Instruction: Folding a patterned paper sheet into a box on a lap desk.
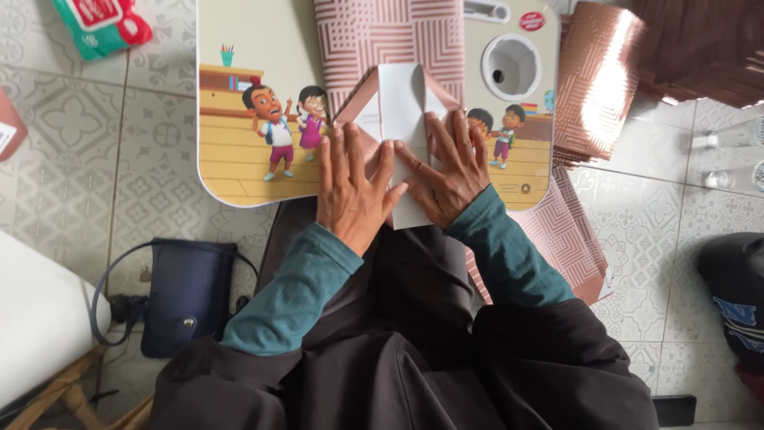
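A small lap worktop [239,167] printed with cartoon children sits over patterned grey floor tiles [151,215]. At its near edge, toward the right corner, lies a folded paper [395,103], white inside and pink-patterned outside. The left hand [354,187] and right hand [450,167] press flat on it, each grip released, fingers spread. A stack of pink patterned sheets [593,87] lies beyond the worktop's right edge. A dark blue bag [187,295] rests on the floor.
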